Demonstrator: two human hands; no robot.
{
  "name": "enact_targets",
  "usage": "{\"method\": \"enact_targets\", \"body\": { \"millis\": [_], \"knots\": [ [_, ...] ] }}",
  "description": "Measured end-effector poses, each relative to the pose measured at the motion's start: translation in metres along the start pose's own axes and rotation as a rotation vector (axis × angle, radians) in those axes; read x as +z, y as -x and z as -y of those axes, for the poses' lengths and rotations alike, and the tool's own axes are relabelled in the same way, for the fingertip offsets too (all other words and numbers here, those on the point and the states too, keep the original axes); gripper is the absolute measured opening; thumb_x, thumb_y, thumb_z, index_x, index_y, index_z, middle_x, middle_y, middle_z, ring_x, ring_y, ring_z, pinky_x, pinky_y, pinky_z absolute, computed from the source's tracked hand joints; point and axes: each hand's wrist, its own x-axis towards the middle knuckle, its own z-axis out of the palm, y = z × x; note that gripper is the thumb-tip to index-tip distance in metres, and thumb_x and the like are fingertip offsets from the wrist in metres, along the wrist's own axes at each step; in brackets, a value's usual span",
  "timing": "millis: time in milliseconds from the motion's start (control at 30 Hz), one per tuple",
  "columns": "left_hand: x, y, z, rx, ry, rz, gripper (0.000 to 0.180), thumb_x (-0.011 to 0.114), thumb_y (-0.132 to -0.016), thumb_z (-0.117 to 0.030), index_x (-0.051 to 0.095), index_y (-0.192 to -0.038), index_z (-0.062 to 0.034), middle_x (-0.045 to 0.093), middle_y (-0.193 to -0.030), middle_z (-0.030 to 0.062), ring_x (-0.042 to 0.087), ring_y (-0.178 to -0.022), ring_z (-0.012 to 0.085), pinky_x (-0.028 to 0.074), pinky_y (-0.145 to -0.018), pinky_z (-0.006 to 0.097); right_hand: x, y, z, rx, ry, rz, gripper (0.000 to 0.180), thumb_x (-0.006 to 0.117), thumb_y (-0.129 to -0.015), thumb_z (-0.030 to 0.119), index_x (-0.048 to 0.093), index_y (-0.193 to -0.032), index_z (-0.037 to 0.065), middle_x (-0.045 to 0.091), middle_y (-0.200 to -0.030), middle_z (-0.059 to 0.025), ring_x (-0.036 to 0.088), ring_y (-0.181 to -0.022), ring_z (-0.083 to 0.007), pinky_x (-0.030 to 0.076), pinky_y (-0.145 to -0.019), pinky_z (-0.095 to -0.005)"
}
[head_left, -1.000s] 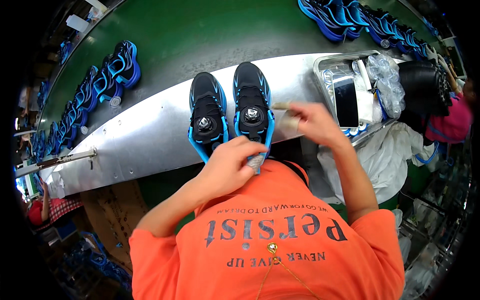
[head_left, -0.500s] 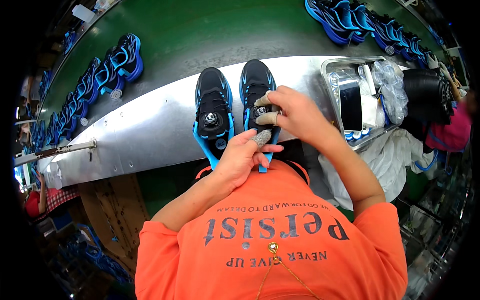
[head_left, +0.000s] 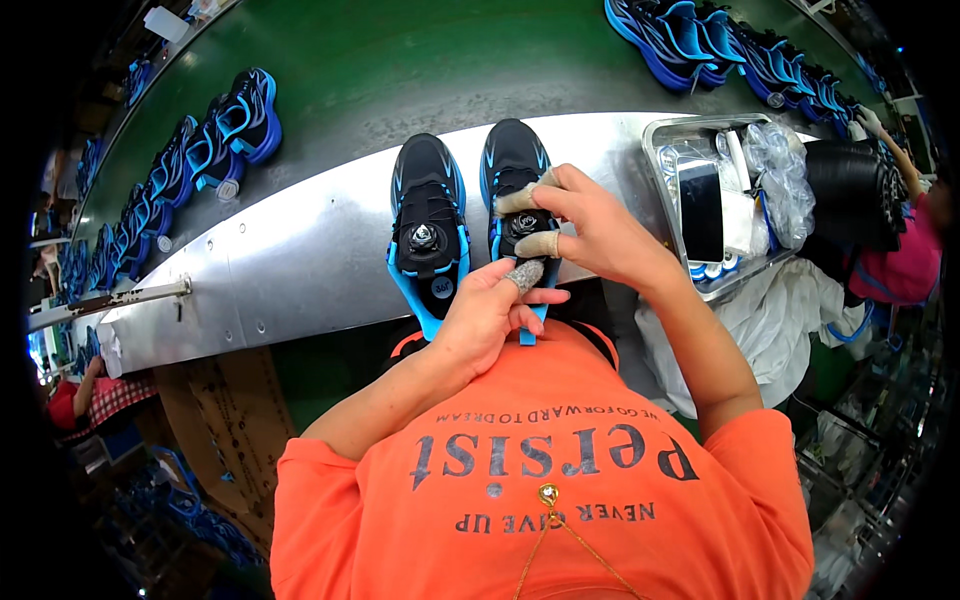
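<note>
A pair of black and blue sneakers stands side by side on the metal ledge, toes away from me. Each has a round lacing dial on its tongue. My right hand [head_left: 598,222], with beige finger covers, brackets the dial [head_left: 524,222] of the right sneaker [head_left: 515,152] between thumb and forefinger. My left hand [head_left: 487,312], a grey cover on its thumb, pinches that sneaker's tongue or collar near the heel opening; its fingertips are partly hidden. Untouched, the left sneaker [head_left: 424,165] shows its dial and a round mark on the insole.
Beyond the metal ledge [head_left: 290,240] runs a green belt [head_left: 400,60] with rows of similar shoes [head_left: 250,115] at left and right. A metal tray [head_left: 655,150] at right holds a phone [head_left: 701,210] and clear plastic bags. White plastic [head_left: 750,340] hangs below it. Other people work at both sides.
My right thumb and forefinger have spread slightly around the dial, which shows more now. My left hand stays nearly still. The shoes on the belt have shifted slightly left.
</note>
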Motion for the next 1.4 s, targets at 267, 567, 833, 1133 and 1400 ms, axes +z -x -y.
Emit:
{"method": "enact_targets", "body": {
  "millis": [267, 567, 833, 1133, 1400],
  "knots": [
    [0.008, 0.032, -0.040, 0.018, -0.429, 0.041, 0.021, 0.055, -0.100, -0.015, 0.063, -0.114, -0.0023, 0.068, -0.104, 0.0161, 0.061, -0.065, 0.0143, 0.050, -0.059, 0.025, 0.016, 0.011, 0.014, 0.280, -0.027, -0.129, 0.027, 0.075, -0.079, 0.018, 0.071, -0.105, 0.012, 0.056, -0.086, -0.0105, 0.058, -0.073, -0.0255, 0.049, -0.067, -0.0362],
    [-0.061, 0.016, -0.064, 0.778, -1.410, -0.123, 0.036, 0.074, -0.077, -0.013, 0.065, -0.112, -0.0047, 0.059, -0.101, 0.0110, 0.056, -0.091, 0.0271, 0.047, -0.078, 0.033, -0.003, -0.002, 0.019, 0.240, -0.087, -0.034, 0.021, 0.072, -0.086, 0.014, 0.072, -0.106, 0.008, 0.058, -0.089, -0.0084, 0.056, -0.071, -0.0181, 0.047, -0.067, -0.0301],
    [-0.059, 0.015, -0.072, 0.695, -1.370, -0.205, 0.044, 0.066, -0.076, 0.002, 0.061, -0.119, -0.0052, 0.056, -0.102, 0.0058, 0.054, -0.083, 0.0170, 0.045, -0.075, 0.026, -0.010, -0.006, 0.010, 0.217, -0.104, -0.071, 0.018, 0.070, -0.087, 0.014, 0.073, -0.103, 0.005, 0.060, -0.087, -0.0105, 0.058, -0.073, -0.0208, 0.046, -0.066, -0.0315],
    [-0.063, 0.014, -0.079, 0.648, -1.375, -0.218, 0.041, 0.073, -0.077, -0.008, 0.061, -0.116, -0.0049, 0.055, -0.098, 0.0058, 0.049, -0.077, 0.0161, 0.044, -0.072, 0.027, -0.013, -0.012, 0.012, 0.229, -0.094, -0.012, 0.018, 0.068, -0.089, 0.012, 0.073, -0.105, 0.006, 0.061, -0.087, -0.0082, 0.057, -0.077, -0.0187, 0.045, -0.069, -0.0303],
    [-0.064, 0.011, -0.073, 0.688, -1.316, -0.219, 0.039, 0.069, -0.079, -0.005, 0.062, -0.118, -0.0057, 0.062, -0.103, 0.0050, 0.050, -0.083, 0.0151, 0.044, -0.076, 0.027, -0.008, -0.015, 0.011, 0.239, -0.169, 0.009, 0.016, 0.068, -0.089, 0.015, 0.070, -0.099, 0.003, 0.059, -0.084, -0.0101, 0.055, -0.072, -0.0223, 0.045, -0.066, -0.0318]
  ]
}}
